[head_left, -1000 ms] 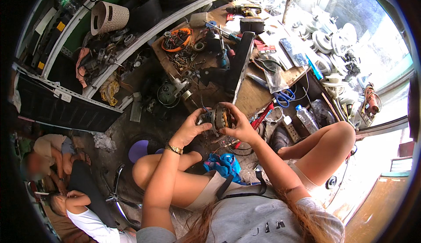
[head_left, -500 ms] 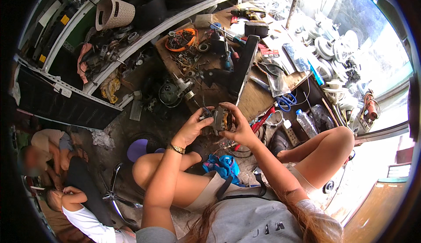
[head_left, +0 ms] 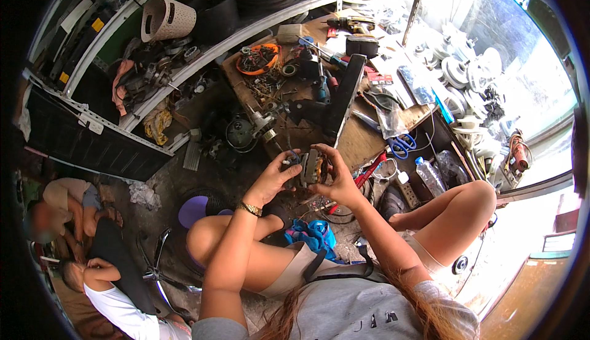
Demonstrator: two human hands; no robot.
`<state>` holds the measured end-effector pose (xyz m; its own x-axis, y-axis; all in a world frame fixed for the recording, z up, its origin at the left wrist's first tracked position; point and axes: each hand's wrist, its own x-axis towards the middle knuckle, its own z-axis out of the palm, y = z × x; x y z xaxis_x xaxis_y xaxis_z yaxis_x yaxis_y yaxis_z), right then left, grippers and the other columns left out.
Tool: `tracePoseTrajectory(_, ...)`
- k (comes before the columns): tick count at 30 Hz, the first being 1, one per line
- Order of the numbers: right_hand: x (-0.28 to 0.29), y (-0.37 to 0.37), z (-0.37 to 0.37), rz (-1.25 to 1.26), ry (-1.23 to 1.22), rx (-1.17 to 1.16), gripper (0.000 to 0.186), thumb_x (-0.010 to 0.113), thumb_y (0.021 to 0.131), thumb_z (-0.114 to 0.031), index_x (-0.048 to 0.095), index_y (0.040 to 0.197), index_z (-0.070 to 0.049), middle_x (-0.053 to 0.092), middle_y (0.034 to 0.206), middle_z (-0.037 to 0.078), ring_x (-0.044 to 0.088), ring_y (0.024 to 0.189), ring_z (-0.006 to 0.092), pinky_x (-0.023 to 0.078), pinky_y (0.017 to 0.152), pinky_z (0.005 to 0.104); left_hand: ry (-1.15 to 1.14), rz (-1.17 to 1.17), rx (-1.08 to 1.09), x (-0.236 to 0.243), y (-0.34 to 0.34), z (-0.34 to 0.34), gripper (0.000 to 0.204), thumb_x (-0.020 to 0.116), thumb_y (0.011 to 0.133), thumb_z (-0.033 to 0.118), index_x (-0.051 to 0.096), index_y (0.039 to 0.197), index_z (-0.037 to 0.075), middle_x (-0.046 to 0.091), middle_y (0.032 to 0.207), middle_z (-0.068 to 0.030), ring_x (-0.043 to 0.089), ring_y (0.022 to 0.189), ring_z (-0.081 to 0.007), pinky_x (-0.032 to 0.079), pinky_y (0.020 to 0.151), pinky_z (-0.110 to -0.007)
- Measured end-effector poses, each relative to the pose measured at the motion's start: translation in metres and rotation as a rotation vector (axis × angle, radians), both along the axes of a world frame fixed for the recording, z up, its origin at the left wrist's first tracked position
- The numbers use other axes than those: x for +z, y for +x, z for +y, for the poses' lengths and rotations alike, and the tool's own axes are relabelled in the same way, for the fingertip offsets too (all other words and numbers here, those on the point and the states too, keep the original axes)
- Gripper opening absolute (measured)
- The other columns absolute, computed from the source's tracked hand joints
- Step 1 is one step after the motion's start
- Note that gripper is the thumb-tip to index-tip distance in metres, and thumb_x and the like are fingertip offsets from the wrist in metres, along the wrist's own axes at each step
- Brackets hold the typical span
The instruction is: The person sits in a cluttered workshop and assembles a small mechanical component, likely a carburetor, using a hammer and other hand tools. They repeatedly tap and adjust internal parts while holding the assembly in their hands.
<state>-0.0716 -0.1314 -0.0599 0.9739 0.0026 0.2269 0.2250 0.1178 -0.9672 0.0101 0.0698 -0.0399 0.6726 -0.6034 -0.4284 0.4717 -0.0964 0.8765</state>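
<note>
My left hand (head_left: 272, 181), a gold watch at its wrist, and my right hand (head_left: 338, 183) are closed round a metal motor part (head_left: 312, 168) with orange-brown windings, held above my lap. My left fingers and thumb grip its left side, where a dark wire runs up; my right fingers curl over its right side. Just beyond, at the work table's near left corner, lie a silver shaft assembly (head_left: 263, 125) and a round dark housing (head_left: 238, 132). A blue cloth bag (head_left: 312, 238) lies below, between my legs.
The cluttered table (head_left: 362, 146) holds a drill (head_left: 350, 25), orange tray (head_left: 257, 58), pliers and scissors. A water bottle (head_left: 430, 177) and power strip (head_left: 407, 194) are at right, white parts (head_left: 461, 66) by the window. Shelves are at left; two people (head_left: 101, 285) are at lower left.
The motor part has turned slightly in my hands, and my left thumb has risen a little. The background has shifted slightly right and down in the view.
</note>
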Motion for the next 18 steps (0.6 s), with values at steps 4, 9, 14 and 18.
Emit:
tracePoseTrajectory(4, -0.0026, 0.0019, -0.0031, 0.005, -0.019, 0.000, 0.093, 0.080, 0.065, 0.002, 0.035, 0.146, -0.008, 0.042, 0.145, 0.008, 0.040, 0.137, 0.0216, 0.038, 0.110, 0.0394, 0.028, -0.021, 0.006, 0.0003, 0.0010, -0.0011, 0.056, 0.071, 0.092, 0.036, 0.048, 0.139, 0.018, 0.060, 0.121, 0.0041, 0.059, 0.098, -0.0087, 0.051, 0.066, -0.028)
tracePoseTrajectory(9, -0.0046, 0.0042, -0.0034, 0.013, -0.012, -0.013, 0.094, 0.081, 0.065, 0.002, 0.035, 0.146, -0.009, 0.042, 0.146, 0.007, 0.040, 0.137, 0.0216, 0.038, 0.109, 0.0385, 0.028, -0.060, 0.044, 0.0001, -0.0003, -0.0042, 0.056, 0.073, 0.090, 0.040, 0.051, 0.136, 0.017, 0.061, 0.116, 0.0047, 0.060, 0.094, -0.0078, 0.049, 0.061, -0.025)
tracePoseTrajectory(14, -0.0070, 0.0071, -0.0042, -0.009, -0.033, -0.006, 0.094, 0.080, 0.066, 0.003, 0.034, 0.146, -0.007, 0.043, 0.145, 0.009, 0.041, 0.136, 0.0217, 0.039, 0.108, 0.0377, 0.026, -0.081, 0.084, -0.0057, 0.0040, -0.0024, 0.055, 0.072, 0.089, 0.043, 0.053, 0.134, 0.018, 0.063, 0.110, 0.0055, 0.060, 0.086, -0.0063, 0.047, 0.057, -0.023)
tracePoseTrajectory(18, -0.0056, 0.0057, -0.0037, -0.009, -0.015, -0.016, 0.093, 0.079, 0.066, 0.003, 0.033, 0.146, -0.007, 0.043, 0.145, 0.009, 0.042, 0.136, 0.0217, 0.040, 0.107, 0.0373, 0.019, -0.079, 0.080, -0.0029, 0.0034, -0.0044, 0.056, 0.073, 0.088, 0.045, 0.053, 0.133, 0.017, 0.062, 0.109, 0.0045, 0.059, 0.086, -0.0067, 0.047, 0.056, -0.023)
